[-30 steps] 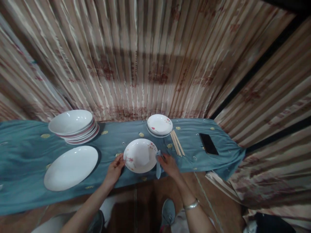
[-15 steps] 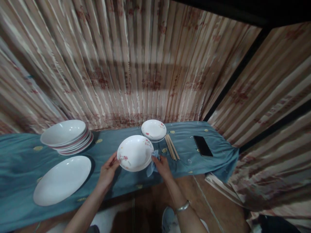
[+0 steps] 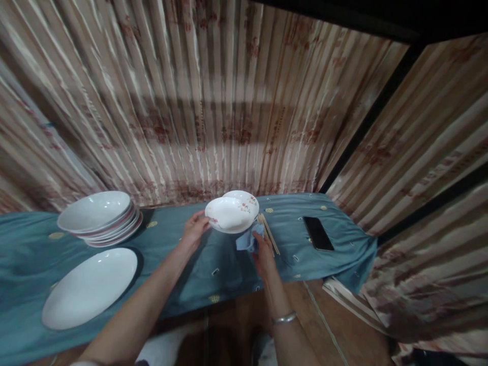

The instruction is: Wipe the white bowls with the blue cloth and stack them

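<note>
A white plate with red flowers (image 3: pixel 231 214) is gripped at its left rim by my left hand (image 3: pixel 195 230). It overlaps a small stack of similar flowered plates (image 3: pixel 244 196) behind it; whether the two touch I cannot tell. My right hand (image 3: pixel 263 250) pinches a light blue cloth (image 3: pixel 247 241) just below the plate's right side. Beside that hand lie several wooden chopsticks (image 3: pixel 270 235), partly hidden by its fingers.
On the blue tablecloth (image 3: pixel 213 256), a stack of white bowls and plates (image 3: pixel 101 216) stands at the left. A large oval plate (image 3: pixel 91 287) lies before it. A black phone (image 3: pixel 318 233) rests at the right. Pleated curtains (image 3: pixel 229 101) hang behind.
The flowered plate has moved away from me and to the right, over the small stack. My right hand and the cloth have come off its rim. My left hand still holds it.
</note>
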Demonstrator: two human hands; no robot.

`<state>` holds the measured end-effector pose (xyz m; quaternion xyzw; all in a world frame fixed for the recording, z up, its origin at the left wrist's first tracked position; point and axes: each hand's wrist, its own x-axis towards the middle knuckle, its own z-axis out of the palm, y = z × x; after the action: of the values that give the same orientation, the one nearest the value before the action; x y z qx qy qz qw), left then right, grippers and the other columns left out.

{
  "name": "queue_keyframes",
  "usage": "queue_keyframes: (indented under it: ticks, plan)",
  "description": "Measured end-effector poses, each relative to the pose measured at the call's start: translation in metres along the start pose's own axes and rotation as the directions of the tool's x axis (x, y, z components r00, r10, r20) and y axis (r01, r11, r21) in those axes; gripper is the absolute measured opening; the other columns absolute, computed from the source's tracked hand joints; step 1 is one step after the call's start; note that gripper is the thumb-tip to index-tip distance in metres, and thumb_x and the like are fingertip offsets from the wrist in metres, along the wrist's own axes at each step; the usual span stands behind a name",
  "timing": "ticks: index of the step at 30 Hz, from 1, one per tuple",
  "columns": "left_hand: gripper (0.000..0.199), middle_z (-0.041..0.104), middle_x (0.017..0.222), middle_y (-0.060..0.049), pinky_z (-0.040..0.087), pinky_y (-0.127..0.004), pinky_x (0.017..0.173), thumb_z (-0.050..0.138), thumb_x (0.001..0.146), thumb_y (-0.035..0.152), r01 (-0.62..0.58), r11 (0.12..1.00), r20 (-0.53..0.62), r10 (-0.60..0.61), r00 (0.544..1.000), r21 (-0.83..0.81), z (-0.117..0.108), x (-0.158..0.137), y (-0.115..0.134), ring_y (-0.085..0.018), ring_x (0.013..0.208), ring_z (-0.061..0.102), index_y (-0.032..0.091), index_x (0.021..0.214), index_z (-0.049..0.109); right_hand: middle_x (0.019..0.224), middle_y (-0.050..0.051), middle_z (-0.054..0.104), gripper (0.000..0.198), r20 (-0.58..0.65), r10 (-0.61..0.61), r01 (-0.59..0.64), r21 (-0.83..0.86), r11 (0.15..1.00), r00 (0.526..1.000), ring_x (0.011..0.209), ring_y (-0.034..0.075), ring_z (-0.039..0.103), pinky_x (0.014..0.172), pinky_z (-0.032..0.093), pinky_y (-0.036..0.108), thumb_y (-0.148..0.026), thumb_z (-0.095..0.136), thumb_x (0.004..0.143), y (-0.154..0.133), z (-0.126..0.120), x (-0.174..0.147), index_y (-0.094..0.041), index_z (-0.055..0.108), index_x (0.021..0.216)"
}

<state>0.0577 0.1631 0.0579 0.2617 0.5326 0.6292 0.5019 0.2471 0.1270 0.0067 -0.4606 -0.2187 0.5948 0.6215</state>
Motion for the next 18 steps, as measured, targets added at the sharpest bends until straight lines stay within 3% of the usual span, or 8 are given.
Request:
queue_keyframes:
  ticks: [8, 18]
  plan:
    - [0.024, 0.067, 0.065, 0.0, 0.054, -0.028, 0.064, 0.071, 0.058, 0.009, 0.042, 0.997, 0.049, -0.046, 0.998, 0.069, 0.019, 0.034, 0.0, -0.013, 0.059, 0.063, 0.016, 0.08, 0.063, 0.08, -0.001, 0.072, 0.037, -0.031, 0.028, -0.024, 0.127, 0.992, 0.999, 0.069, 0.017, 0.067, 0.055, 0.05, 0.025, -0.031, 0.071, 0.058, -0.004, 0.009, 0.004, -0.021, 0.065, 0.093]
    - [0.021, 0.061, 0.06, 0.0, 0.051, -0.031, 0.063, 0.072, 0.056, 0.012, 0.026, 0.987, 0.033, -0.031, 0.999, 0.157, 0.034, 0.069, -0.012, -0.017, 0.063, 0.063, 0.019, 0.066, 0.054, 0.099, 0.002, 0.072, 0.048, 0.029, -0.068, 0.065, 0.08, 0.995, 0.997, 0.088, 0.02, 0.067, 0.065, 0.053, 0.026, -0.033, 0.07, 0.06, 0.0, 0.011, 0.019, -0.021, 0.064, 0.106]
